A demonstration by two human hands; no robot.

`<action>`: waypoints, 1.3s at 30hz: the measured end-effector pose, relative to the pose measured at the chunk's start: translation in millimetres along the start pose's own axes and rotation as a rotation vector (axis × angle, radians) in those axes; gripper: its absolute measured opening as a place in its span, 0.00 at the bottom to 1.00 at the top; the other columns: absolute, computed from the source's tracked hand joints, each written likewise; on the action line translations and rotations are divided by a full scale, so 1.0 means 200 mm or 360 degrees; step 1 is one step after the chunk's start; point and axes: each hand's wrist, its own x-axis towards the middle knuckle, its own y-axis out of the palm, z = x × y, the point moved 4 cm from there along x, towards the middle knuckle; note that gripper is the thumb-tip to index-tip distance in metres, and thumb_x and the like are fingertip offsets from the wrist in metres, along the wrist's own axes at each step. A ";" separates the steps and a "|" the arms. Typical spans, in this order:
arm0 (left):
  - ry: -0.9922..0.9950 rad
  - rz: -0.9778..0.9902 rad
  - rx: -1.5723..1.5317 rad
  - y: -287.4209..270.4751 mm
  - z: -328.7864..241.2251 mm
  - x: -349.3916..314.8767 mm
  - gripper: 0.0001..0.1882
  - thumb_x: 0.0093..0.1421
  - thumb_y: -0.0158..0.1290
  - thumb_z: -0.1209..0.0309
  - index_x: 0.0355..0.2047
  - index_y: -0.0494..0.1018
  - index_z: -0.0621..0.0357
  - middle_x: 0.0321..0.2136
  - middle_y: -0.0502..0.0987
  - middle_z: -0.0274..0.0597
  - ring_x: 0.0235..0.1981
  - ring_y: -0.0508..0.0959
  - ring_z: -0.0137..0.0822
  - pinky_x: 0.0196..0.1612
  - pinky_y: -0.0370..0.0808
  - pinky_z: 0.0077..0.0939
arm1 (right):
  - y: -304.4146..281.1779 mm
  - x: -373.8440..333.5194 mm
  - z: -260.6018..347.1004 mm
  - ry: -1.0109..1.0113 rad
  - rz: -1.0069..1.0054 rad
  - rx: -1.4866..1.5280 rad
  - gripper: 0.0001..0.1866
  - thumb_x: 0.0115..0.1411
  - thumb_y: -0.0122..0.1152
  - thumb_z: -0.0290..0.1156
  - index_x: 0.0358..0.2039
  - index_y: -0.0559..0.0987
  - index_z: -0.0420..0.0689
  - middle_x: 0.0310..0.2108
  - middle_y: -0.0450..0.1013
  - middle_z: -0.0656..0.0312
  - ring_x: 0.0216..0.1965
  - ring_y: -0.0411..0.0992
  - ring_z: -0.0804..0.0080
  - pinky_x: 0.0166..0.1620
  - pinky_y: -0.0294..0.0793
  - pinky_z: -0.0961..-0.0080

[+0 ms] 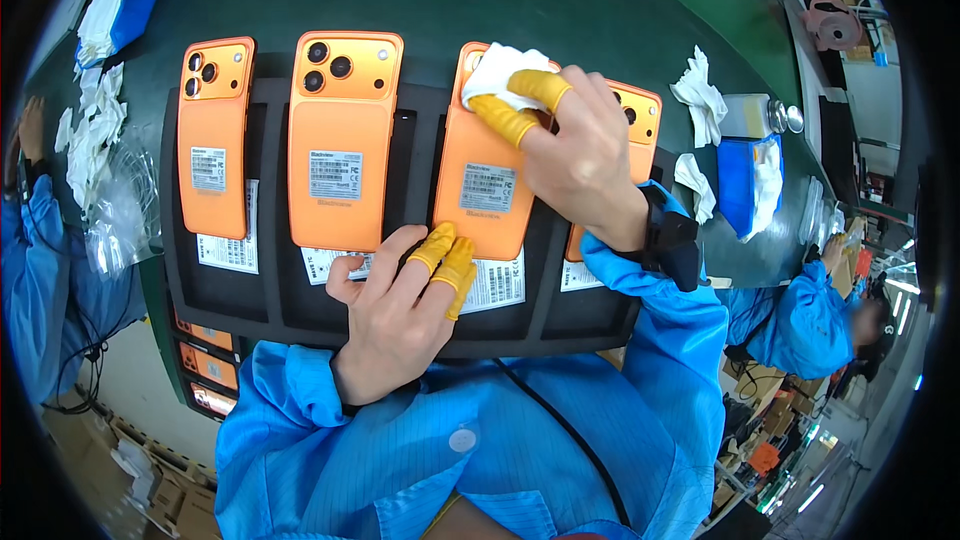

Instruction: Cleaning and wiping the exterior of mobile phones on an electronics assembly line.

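Note:
Four orange phones lie back up across a black foam tray point(420, 335). My right hand point(590, 155), in yellow finger cots, pinches a folded white cloth point(500, 75) against the camera area of the third phone point(480, 160) from the left. Most of that phone's lenses are hidden by the cloth and fingers. Two cot-covered fingertips of my left hand point(395, 315) touch the same phone's lower left corner, with the thumb held apart. Left of it are the second phone point(340, 145) and the first phone point(214, 130). My right hand and wrist partly cover the fourth phone point(640, 115).
White labelled cards point(500, 285) lie under the phones. Crumpled wipes point(700, 100) and a blue box of wipes point(735, 185) stand right, near a pump bottle point(750, 117). Another blue box point(135, 10) and clear plastic bags point(120, 210) are at left. Co-workers sit on both sides.

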 end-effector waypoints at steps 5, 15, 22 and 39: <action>-0.0007 -0.0087 0.0002 0.02 0.01 -0.02 0.05 0.45 0.59 0.74 0.24 0.74 0.55 0.33 0.75 0.36 0.48 0.71 0.34 0.48 0.47 0.44 | -0.05 -0.06 -0.01 -0.0014 0.0100 -0.0043 0.08 0.34 0.65 0.25 0.20 0.80 0.40 0.29 0.71 0.55 0.29 0.67 0.65 0.29 0.64 0.70; -0.0019 -0.0093 -0.0006 0.02 0.01 -0.01 0.06 0.44 0.59 0.74 0.25 0.76 0.56 0.34 0.76 0.35 0.47 0.72 0.33 0.48 0.48 0.43 | -0.08 -0.06 -0.06 0.0031 0.0028 -0.0089 0.11 0.34 0.66 0.23 0.24 0.82 0.39 0.28 0.70 0.57 0.26 0.66 0.64 0.27 0.63 0.69; 0.0001 -0.0105 -0.0003 0.02 0.02 -0.01 0.06 0.44 0.59 0.75 0.25 0.76 0.56 0.33 0.76 0.36 0.48 0.72 0.34 0.48 0.48 0.43 | -0.05 -0.04 -0.04 0.0047 0.0046 -0.0128 0.08 0.35 0.65 0.22 0.21 0.80 0.39 0.29 0.72 0.56 0.28 0.66 0.65 0.28 0.63 0.68; -0.0005 -0.0076 -0.0014 0.02 0.01 -0.01 0.07 0.44 0.58 0.75 0.27 0.77 0.57 0.35 0.77 0.36 0.48 0.72 0.33 0.48 0.48 0.42 | -0.04 -0.05 -0.08 0.0099 0.0026 -0.0142 0.08 0.37 0.66 0.23 0.23 0.81 0.39 0.29 0.71 0.56 0.26 0.65 0.65 0.27 0.62 0.69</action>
